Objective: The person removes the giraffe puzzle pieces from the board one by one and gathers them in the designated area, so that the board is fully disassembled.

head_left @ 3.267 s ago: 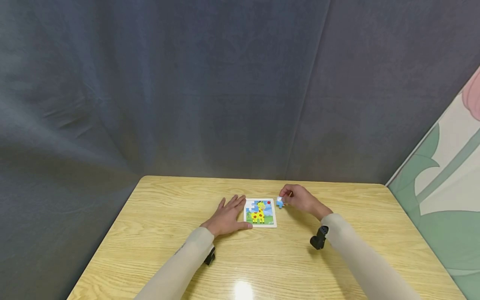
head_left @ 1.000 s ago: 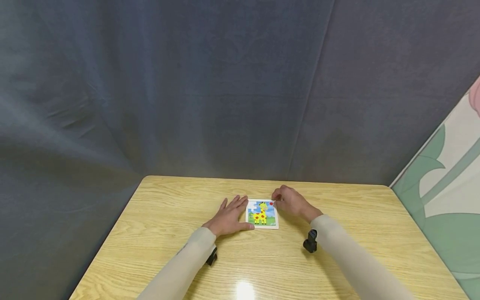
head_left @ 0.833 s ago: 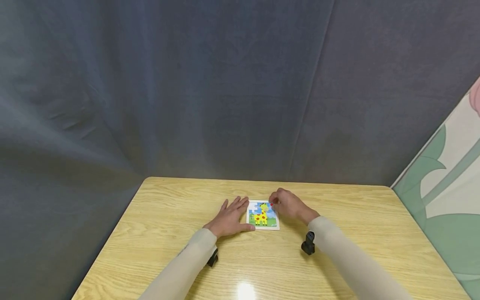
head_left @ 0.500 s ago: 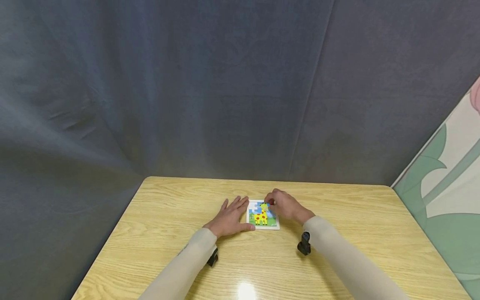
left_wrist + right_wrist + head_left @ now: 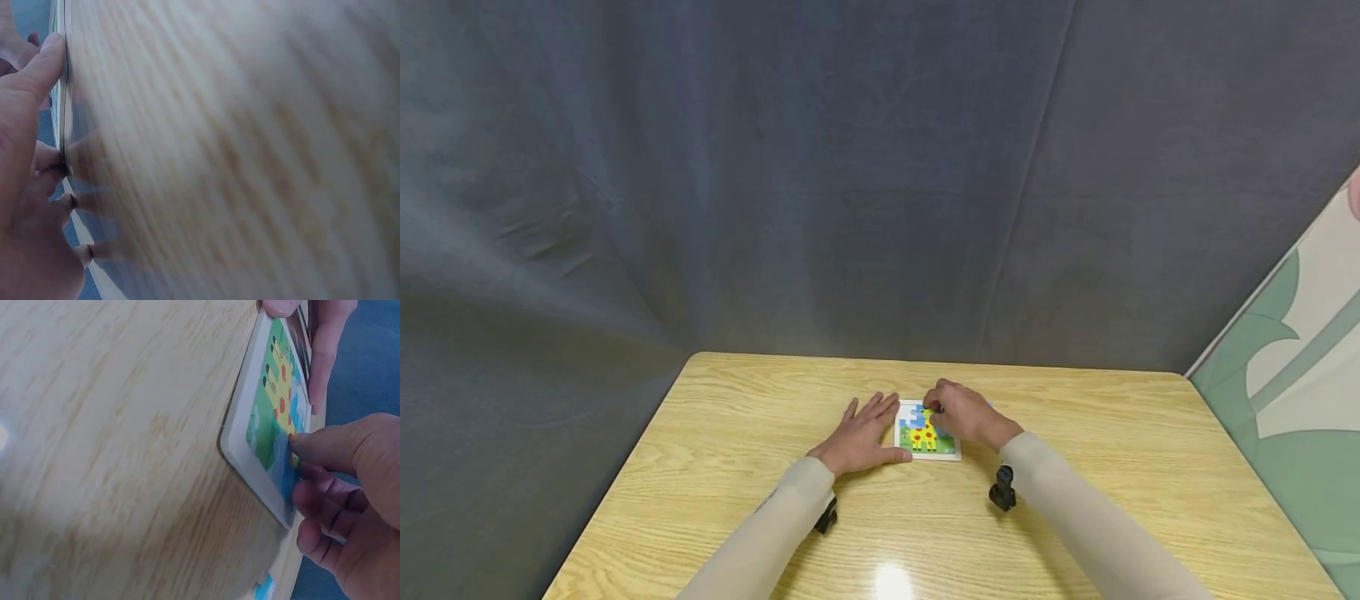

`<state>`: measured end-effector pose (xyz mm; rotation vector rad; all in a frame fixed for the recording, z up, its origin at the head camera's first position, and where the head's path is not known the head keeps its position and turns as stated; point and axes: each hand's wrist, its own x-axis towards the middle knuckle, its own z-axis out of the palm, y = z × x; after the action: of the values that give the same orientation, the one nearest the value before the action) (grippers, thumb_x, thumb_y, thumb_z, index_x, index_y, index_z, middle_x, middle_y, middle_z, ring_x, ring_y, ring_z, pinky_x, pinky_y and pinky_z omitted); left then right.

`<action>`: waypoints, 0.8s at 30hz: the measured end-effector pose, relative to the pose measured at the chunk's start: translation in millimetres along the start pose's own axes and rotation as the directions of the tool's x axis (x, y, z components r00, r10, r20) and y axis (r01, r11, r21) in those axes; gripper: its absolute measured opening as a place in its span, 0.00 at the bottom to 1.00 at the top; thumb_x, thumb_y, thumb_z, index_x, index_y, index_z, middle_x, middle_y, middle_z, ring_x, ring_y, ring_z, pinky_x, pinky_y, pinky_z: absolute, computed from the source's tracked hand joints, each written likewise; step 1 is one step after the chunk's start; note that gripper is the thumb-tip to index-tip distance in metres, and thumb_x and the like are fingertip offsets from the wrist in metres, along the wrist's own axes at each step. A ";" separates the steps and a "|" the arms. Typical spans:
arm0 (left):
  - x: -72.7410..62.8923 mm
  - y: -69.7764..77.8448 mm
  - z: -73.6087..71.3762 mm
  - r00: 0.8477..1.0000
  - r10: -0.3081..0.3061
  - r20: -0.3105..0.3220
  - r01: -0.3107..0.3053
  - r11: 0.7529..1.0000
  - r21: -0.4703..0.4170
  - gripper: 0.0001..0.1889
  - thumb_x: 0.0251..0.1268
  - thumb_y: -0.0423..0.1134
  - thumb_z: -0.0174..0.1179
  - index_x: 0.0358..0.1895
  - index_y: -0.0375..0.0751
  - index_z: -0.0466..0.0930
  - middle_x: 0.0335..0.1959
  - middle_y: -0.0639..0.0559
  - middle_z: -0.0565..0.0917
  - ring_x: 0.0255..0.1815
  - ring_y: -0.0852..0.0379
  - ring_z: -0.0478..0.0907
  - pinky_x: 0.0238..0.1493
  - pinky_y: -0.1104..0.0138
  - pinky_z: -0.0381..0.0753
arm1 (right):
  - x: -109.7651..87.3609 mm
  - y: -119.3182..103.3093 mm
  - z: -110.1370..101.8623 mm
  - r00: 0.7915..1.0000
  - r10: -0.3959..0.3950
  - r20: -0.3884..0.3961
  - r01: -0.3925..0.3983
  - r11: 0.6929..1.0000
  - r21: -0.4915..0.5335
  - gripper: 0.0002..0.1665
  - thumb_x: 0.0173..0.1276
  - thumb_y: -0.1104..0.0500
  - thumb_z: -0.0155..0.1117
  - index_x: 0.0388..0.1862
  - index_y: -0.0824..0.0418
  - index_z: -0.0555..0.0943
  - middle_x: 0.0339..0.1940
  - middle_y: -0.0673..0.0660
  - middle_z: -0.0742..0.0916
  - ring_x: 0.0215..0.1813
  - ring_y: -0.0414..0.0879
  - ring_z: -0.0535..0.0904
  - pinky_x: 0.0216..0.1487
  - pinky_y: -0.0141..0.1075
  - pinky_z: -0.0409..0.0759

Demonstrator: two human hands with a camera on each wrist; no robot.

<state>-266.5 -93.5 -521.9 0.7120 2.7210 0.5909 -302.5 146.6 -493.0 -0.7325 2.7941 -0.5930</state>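
Observation:
A jigsaw puzzle board (image 5: 955, 456) with a white frame and a yellow giraffe lies on the table. Its far-left part shows bare white. My left hand (image 5: 859, 442) rests flat with spread fingers along the board's left side, thumb at the near-left corner and fingertips by the far-left one. My right hand (image 5: 966, 414) reaches over the board's far-right part. In the right wrist view its thumb (image 5: 331, 449) and bent fingers pinch at a puzzle piece (image 5: 294, 461) by the giraffe's head and neck, mostly covering it.
A loose blue puzzle piece (image 5: 265, 589) lies on the table beyond the board's right side, mostly hidden by the right hand in the head view. The wooden table (image 5: 715, 467) ends at a dark curtain (image 5: 850, 208) behind. A flowered panel (image 5: 1300, 400) stands at the right.
My right hand has moved left from beside the board, where it was at a blue piece, across the far-right corner to the giraffe's head. The left hand has stayed at the board's left edge.

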 end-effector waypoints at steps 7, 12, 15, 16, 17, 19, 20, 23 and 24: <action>0.1 0.1 -0.8 1.000 0.001 -0.003 -0.001 1.000 0.002 0.52 0.73 0.71 0.59 0.88 0.46 0.52 0.91 0.54 0.50 0.93 0.48 0.42 0.90 0.39 0.37 | -0.3 -4.0 -2.5 1.000 0.015 0.022 -0.014 1.000 -0.015 0.13 0.72 0.65 0.70 0.54 0.62 0.85 0.45 0.55 0.83 0.42 0.44 0.76 0.53 0.47 0.83; 0.2 0.5 -0.9 1.000 0.007 -0.010 -0.007 1.000 -0.001 0.52 0.72 0.71 0.59 0.88 0.45 0.52 0.91 0.54 0.51 0.93 0.48 0.42 0.90 0.39 0.38 | 0.8 -5.3 -2.0 0.999 0.024 0.026 -0.024 1.000 0.000 0.13 0.73 0.66 0.69 0.54 0.62 0.84 0.47 0.56 0.83 0.45 0.45 0.77 0.55 0.48 0.83; -0.2 0.8 -1.0 1.000 0.007 -0.008 -0.007 1.000 0.003 0.51 0.73 0.70 0.60 0.88 0.45 0.53 0.91 0.53 0.51 0.93 0.48 0.43 0.90 0.39 0.38 | 1.5 -6.1 -1.5 0.999 0.040 0.027 -0.040 0.999 0.005 0.13 0.72 0.66 0.70 0.54 0.61 0.83 0.47 0.55 0.82 0.45 0.45 0.77 0.54 0.47 0.83; -0.5 0.8 -0.9 1.000 0.008 -0.008 -0.008 1.000 0.005 0.51 0.73 0.70 0.60 0.88 0.45 0.53 0.91 0.53 0.52 0.93 0.47 0.43 0.90 0.38 0.39 | 1.8 -6.2 -1.3 0.999 0.046 0.027 -0.046 0.999 0.008 0.13 0.72 0.66 0.71 0.54 0.61 0.83 0.47 0.55 0.81 0.45 0.45 0.77 0.54 0.46 0.83; -0.6 0.8 -0.8 1.000 0.009 -0.009 -0.009 1.000 0.008 0.51 0.73 0.69 0.60 0.88 0.44 0.53 0.91 0.52 0.52 0.93 0.47 0.44 0.90 0.38 0.39 | 2.0 -6.4 -1.1 0.998 0.053 0.027 -0.053 0.999 0.010 0.13 0.72 0.65 0.71 0.53 0.61 0.83 0.47 0.55 0.81 0.45 0.45 0.77 0.54 0.46 0.82; -0.6 0.5 -0.4 1.000 0.011 -0.011 -0.011 1.000 0.014 0.51 0.73 0.69 0.61 0.88 0.44 0.53 0.91 0.51 0.52 0.93 0.46 0.44 0.89 0.38 0.40 | 2.2 -6.5 -1.0 0.998 0.059 0.025 -0.059 0.998 0.011 0.13 0.71 0.65 0.72 0.53 0.60 0.83 0.48 0.55 0.81 0.45 0.45 0.77 0.53 0.46 0.83; -0.6 0.2 -0.1 1.000 0.011 -0.012 -0.011 1.000 0.015 0.51 0.73 0.69 0.61 0.88 0.44 0.53 0.91 0.51 0.52 0.93 0.46 0.44 0.89 0.38 0.40 | 2.5 -6.4 -0.8 0.998 0.060 0.024 -0.061 0.998 0.014 0.13 0.71 0.65 0.72 0.53 0.60 0.83 0.48 0.55 0.81 0.45 0.45 0.77 0.54 0.46 0.83; -0.3 -1.0 0.6 1.000 0.011 -0.013 -0.010 1.000 0.014 0.51 0.73 0.70 0.60 0.88 0.45 0.53 0.91 0.52 0.51 0.93 0.47 0.44 0.90 0.38 0.39 | 2.9 -5.7 -0.2 0.998 0.057 0.022 -0.058 0.998 0.021 0.13 0.71 0.65 0.72 0.53 0.60 0.83 0.49 0.55 0.82 0.48 0.46 0.79 0.57 0.48 0.84; -0.2 -1.5 1.0 1.000 0.010 -0.013 -0.010 1.000 0.014 0.51 0.73 0.70 0.59 0.88 0.45 0.53 0.91 0.52 0.51 0.93 0.47 0.43 0.90 0.38 0.39 | 3.0 -5.5 0.0 0.998 0.053 0.022 -0.054 0.998 0.024 0.14 0.72 0.65 0.72 0.54 0.60 0.83 0.50 0.55 0.82 0.49 0.46 0.80 0.58 0.48 0.84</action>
<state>-266.6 -94.5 -523.4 0.7285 2.7379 0.5815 -302.7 140.6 -490.9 -0.6529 2.7723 -0.6054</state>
